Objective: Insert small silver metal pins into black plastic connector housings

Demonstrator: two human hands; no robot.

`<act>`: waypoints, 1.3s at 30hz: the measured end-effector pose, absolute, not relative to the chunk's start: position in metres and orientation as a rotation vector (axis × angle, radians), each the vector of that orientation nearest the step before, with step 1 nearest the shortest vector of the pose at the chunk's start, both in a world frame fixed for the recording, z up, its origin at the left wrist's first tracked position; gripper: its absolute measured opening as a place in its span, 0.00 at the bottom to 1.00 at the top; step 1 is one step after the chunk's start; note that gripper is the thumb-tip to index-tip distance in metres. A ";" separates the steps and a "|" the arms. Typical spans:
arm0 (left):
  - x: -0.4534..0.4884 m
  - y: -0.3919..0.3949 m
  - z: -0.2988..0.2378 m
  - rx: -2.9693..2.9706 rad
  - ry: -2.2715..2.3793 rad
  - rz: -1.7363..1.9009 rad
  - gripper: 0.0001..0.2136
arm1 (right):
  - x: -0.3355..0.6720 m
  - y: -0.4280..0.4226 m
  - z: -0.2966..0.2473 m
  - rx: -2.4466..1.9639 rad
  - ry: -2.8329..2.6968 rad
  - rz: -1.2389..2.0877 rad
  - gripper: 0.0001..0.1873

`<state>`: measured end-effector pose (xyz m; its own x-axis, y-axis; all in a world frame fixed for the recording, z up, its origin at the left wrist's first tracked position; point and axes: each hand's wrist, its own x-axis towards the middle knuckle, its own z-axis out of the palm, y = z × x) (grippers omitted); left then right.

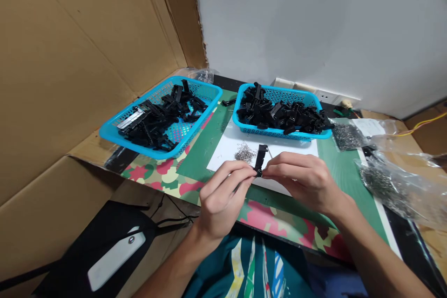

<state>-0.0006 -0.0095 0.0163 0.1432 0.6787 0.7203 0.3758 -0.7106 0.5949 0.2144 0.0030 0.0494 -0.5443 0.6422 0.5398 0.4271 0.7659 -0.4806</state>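
My left hand (223, 200) and my right hand (303, 179) meet over the table's front edge, both pinched on a small black plastic part (260, 158) that stands upright between the fingertips. A thin metal piece seems to stick out beside it. Just behind the hands, a little heap of small metal springs (245, 152) lies on a white sheet (226, 145).
Two blue baskets of black plastic parts stand behind: one at the left (115, 131), one in the middle (316, 134). Clear bags of metal bits (394, 181) lie at the right. Cardboard walls (70, 56) close the left side. A green mat (199, 153) covers the table.
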 end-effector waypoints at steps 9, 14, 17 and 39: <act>-0.008 -0.007 0.007 2.244 0.908 1.560 0.15 | 0.217 0.003 0.049 -0.773 -2.221 0.348 0.12; -0.007 -0.006 0.009 2.224 0.885 1.534 0.13 | 0.218 0.005 0.048 -0.774 -2.206 0.310 0.13; -0.006 -0.005 0.011 2.206 0.887 1.528 0.12 | 0.218 0.005 0.048 -0.786 -2.210 0.268 0.13; -0.008 -0.003 0.016 2.201 0.906 1.637 0.12 | 0.202 -0.004 0.039 -0.767 -2.094 0.182 0.06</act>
